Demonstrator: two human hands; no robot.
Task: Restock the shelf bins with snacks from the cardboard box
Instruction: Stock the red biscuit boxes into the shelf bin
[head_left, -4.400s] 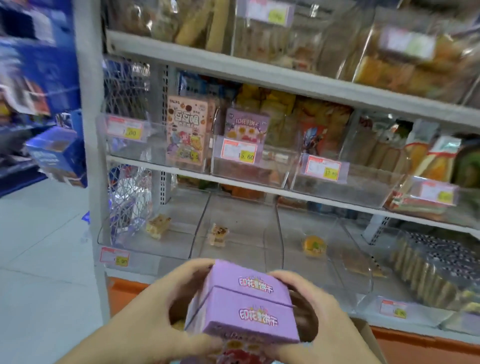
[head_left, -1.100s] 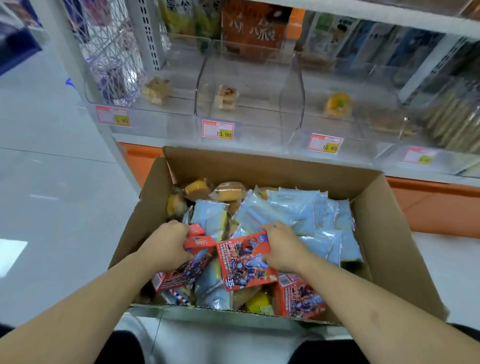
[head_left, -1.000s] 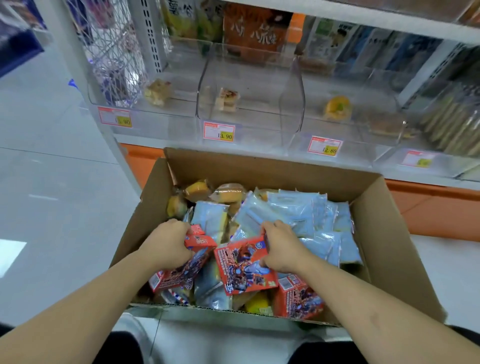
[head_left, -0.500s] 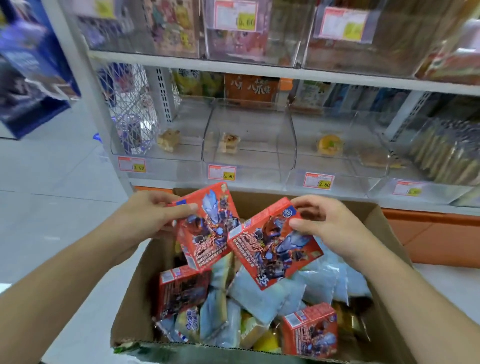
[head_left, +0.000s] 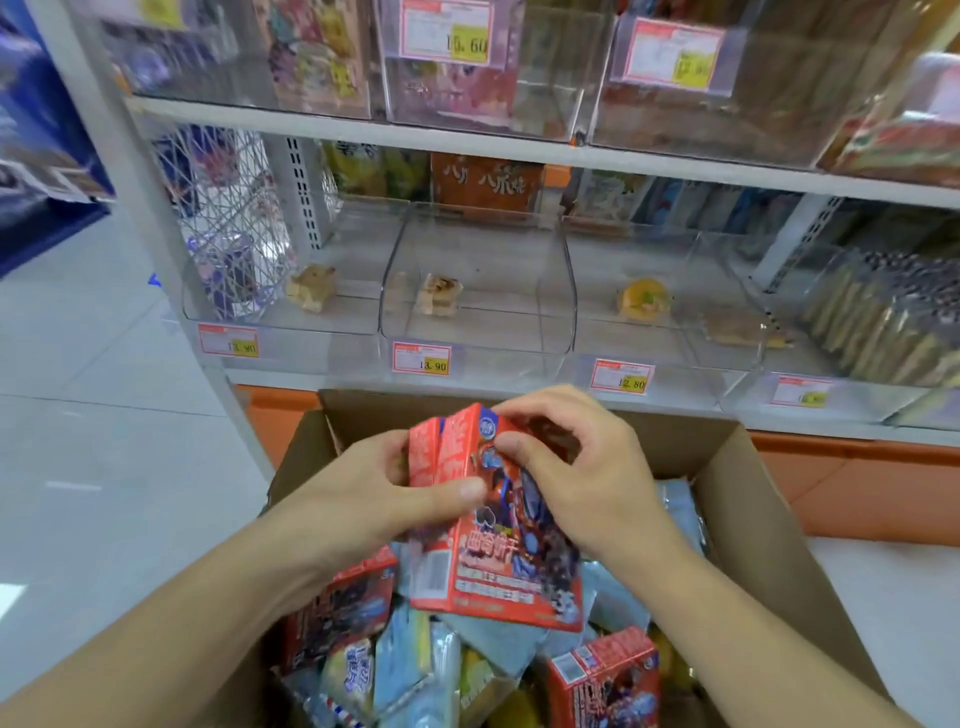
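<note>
Two red snack boxes (head_left: 488, 525) pressed face to face and held upright just above the open cardboard box (head_left: 769, 499), squeezed between both hands. Left hand (head_left: 374, 493) wrapped round the stack's left edge, thumb laid across the front panel. Right hand (head_left: 576, 467) curled over the top right corner, fingertips pinching the upper edge. Both grips closed on the pair, nothing loose.

Still inside the cardboard box: two more red boxes (head_left: 605, 675) of the same kind, low among pale blue wrapped packets (head_left: 415, 660) and a few yellow ones.

Straight beyond the cardboard box, the bottom shelf's clear bins (head_left: 475, 291), each holding only a single sample cake, with price tags (head_left: 421, 358) along the front lip. Above those, a second row of bins, fuller, some with printed cartons; contents too blurred to match for certain against the held stack.

Judged step: squaring up the pair before carrying it to a bin. To do it well:
- line up edges and corners now, so the stack travels as one block
- keep the thumb pressure on the front face, firm but short of denting the card
- check the bin's label or sample against the box print before committing
- lift clear of the cardboard box's far wall, then lower in over the bin's front lip, printed face outward
</note>
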